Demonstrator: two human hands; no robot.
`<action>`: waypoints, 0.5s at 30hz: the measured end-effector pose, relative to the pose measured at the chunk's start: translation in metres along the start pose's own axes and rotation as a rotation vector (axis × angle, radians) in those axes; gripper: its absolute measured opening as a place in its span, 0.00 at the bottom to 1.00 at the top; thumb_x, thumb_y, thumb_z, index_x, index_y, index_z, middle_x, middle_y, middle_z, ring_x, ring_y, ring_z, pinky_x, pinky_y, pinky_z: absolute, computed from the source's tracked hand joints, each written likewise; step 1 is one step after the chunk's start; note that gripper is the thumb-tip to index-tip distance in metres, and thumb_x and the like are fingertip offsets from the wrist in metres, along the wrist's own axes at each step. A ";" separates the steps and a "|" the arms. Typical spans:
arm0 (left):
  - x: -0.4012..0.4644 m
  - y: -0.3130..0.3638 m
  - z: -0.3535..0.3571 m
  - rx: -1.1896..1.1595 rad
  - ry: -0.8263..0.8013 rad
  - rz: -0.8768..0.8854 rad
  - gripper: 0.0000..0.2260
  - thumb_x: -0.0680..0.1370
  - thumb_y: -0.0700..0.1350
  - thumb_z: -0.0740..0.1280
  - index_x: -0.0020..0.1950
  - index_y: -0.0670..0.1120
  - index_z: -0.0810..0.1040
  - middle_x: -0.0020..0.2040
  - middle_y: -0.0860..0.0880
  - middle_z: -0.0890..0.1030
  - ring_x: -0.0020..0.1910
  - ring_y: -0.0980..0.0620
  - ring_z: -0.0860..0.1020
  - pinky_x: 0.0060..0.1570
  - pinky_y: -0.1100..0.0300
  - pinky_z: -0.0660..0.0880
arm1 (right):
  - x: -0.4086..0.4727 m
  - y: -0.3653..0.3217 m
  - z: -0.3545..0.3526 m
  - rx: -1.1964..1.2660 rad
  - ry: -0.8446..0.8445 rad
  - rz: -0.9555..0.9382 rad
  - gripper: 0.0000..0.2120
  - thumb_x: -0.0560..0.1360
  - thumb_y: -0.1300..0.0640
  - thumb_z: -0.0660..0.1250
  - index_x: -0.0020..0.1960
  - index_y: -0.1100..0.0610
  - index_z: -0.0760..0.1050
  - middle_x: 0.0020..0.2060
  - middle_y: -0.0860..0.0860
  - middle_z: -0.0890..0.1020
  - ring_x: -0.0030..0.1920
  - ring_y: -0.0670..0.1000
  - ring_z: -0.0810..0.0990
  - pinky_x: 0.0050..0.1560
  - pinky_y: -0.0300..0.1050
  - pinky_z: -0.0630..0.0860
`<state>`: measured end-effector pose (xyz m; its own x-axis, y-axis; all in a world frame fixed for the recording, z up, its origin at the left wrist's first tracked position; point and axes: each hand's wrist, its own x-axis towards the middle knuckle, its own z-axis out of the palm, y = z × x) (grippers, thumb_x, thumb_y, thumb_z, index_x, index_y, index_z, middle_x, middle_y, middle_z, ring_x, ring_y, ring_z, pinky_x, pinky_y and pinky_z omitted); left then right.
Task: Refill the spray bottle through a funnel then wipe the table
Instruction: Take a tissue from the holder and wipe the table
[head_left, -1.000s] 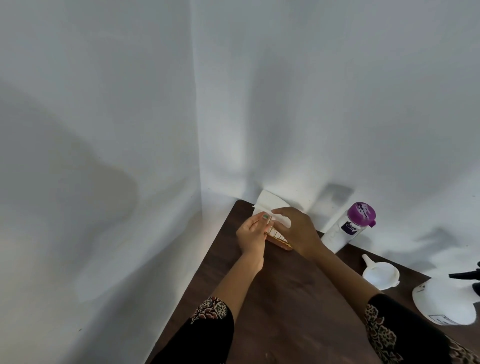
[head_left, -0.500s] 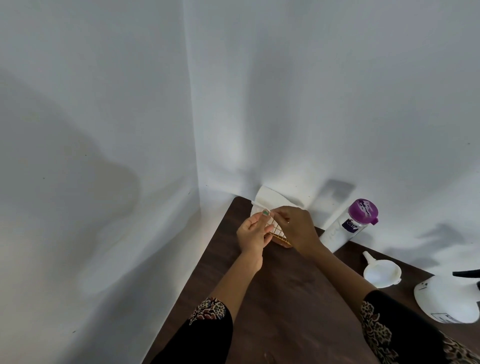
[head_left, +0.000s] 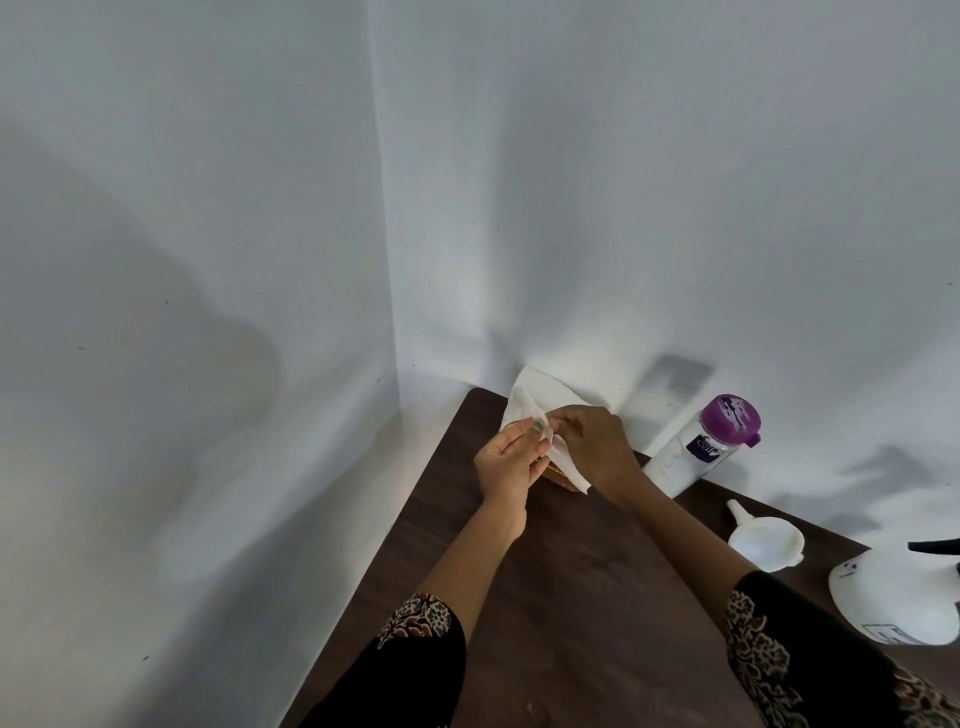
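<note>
White tissue (head_left: 535, 405) pinched by left hand (head_left: 511, 462) and right hand (head_left: 592, 447) at table (head_left: 571, 597) far corner; holder beneath mostly hidden.

Wide bare stretch of table (head_left: 587, 597) between my forearms, nothing on it, easy passage there. Far corner is crowded: the tissue (head_left: 535, 400) and its holder sit against the wall. To the right, the bottle (head_left: 696, 452) leans at the wall, the funnel (head_left: 766, 543) lies just nearer, and the sprayer (head_left: 893, 597) blocks the right edge. Left of the table edge, open air.
</note>
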<state>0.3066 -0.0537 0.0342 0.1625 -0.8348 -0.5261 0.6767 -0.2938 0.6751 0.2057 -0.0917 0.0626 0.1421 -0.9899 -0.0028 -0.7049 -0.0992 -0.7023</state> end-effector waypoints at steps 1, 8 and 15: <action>0.000 0.000 0.000 -0.006 0.003 0.000 0.07 0.72 0.42 0.74 0.49 0.45 0.82 0.41 0.49 0.85 0.43 0.55 0.83 0.39 0.64 0.80 | 0.000 0.000 0.000 0.021 0.013 0.008 0.09 0.77 0.64 0.63 0.48 0.63 0.82 0.45 0.54 0.84 0.42 0.44 0.77 0.40 0.18 0.66; 0.000 -0.001 0.000 -0.035 0.022 -0.014 0.06 0.73 0.43 0.73 0.48 0.45 0.81 0.43 0.47 0.84 0.44 0.53 0.83 0.42 0.62 0.81 | 0.001 0.001 -0.003 0.069 0.059 0.048 0.04 0.73 0.61 0.69 0.42 0.61 0.81 0.35 0.48 0.81 0.33 0.38 0.75 0.36 0.19 0.67; -0.003 -0.002 0.002 -0.001 -0.056 0.023 0.10 0.72 0.40 0.73 0.53 0.42 0.82 0.51 0.44 0.84 0.52 0.49 0.82 0.51 0.57 0.80 | 0.003 0.002 -0.003 0.071 0.053 0.090 0.06 0.76 0.66 0.64 0.46 0.64 0.80 0.38 0.49 0.80 0.36 0.39 0.75 0.36 0.17 0.66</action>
<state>0.3034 -0.0514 0.0351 0.1376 -0.8664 -0.4801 0.6739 -0.2734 0.6864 0.2022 -0.0950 0.0636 0.0418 -0.9986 -0.0316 -0.6622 -0.0040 -0.7494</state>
